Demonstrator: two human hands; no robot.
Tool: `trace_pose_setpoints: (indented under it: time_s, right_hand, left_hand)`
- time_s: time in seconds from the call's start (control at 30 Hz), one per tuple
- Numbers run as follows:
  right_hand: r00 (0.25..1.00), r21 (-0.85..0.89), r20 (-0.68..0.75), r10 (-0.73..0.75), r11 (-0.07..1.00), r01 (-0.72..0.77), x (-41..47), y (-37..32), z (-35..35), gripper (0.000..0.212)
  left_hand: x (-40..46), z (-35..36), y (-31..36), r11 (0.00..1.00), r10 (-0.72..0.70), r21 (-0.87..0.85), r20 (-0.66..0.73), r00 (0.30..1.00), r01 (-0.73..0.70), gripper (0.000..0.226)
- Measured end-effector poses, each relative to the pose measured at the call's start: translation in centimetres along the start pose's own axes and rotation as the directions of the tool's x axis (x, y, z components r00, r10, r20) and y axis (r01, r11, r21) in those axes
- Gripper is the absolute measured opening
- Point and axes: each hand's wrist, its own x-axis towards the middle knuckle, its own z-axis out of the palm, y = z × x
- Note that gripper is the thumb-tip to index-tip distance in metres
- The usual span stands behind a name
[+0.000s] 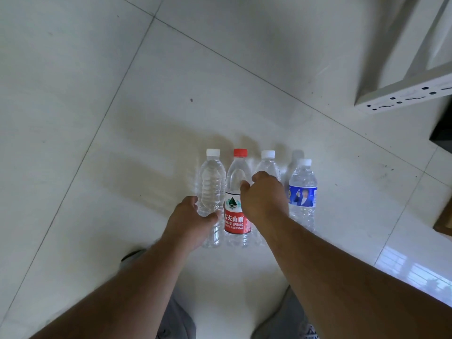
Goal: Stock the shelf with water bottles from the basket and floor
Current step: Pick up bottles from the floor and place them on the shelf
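Observation:
Several water bottles stand in a row on the white tiled floor. At the left is a clear unlabelled bottle (211, 184) with a white cap; my left hand (189, 222) curls round its lower body. Beside it stands a red-capped bottle (236, 204) with a red label. My right hand (263, 195) wraps round a third, white-capped bottle (268, 165), hiding most of it. At the right end stands a blue-labelled bottle (303, 192), with another bottle partly hidden behind it. No basket is in view.
The corner of a white metal shelf frame (401, 94) reaches in at the top right. A dark object sits at the right edge. My legs and shoes show at the bottom. Open floor lies to the left and beyond the bottles.

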Motion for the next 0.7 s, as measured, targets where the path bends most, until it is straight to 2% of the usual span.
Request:
trace_pose_setpoints:
  time_s: [0.07, 0.17, 0.4, 0.57, 0.7]
  right_hand:
    - [0.999, -0.021, 0.030, -0.011, 1.000, 0.012, 0.2, -0.3, 0.3, 0.040]
    - [0.997, 0.002, 0.074, -0.008, 1.000, 0.008, 0.4, -1.0, 0.8, 0.040]
    - [0.963, 0.218, 0.269, 0.015, 0.973, -0.076, 1.8, -2.2, 1.9, 0.039]
    - [0.956, 0.257, 0.292, 0.015, 0.962, -0.093, 2.1, -2.3, 2.2, 0.040]
    - [0.961, 0.296, 0.272, -0.041, 0.954, -0.043, 1.0, -2.2, 1.5, 0.047]
  left_hand:
    - [0.2, -0.2, 0.0, 1.000, -0.004, -0.009, -0.029, 1.000, 0.003, 0.036]
    - [0.7, -0.4, -0.2, 1.000, -0.021, -0.022, -0.026, 0.999, 0.020, 0.036]
    - [1.4, -1.1, -0.9, 0.998, -0.008, -0.069, 0.037, 0.999, 0.011, 0.025]
    - [0.9, -1.8, -1.6, 0.988, -0.016, -0.155, 0.049, 0.999, 0.024, 0.024]
    - [-0.8, -3.2, -1.7, 0.978, -0.013, -0.207, 0.037, 0.999, 0.021, 0.030]
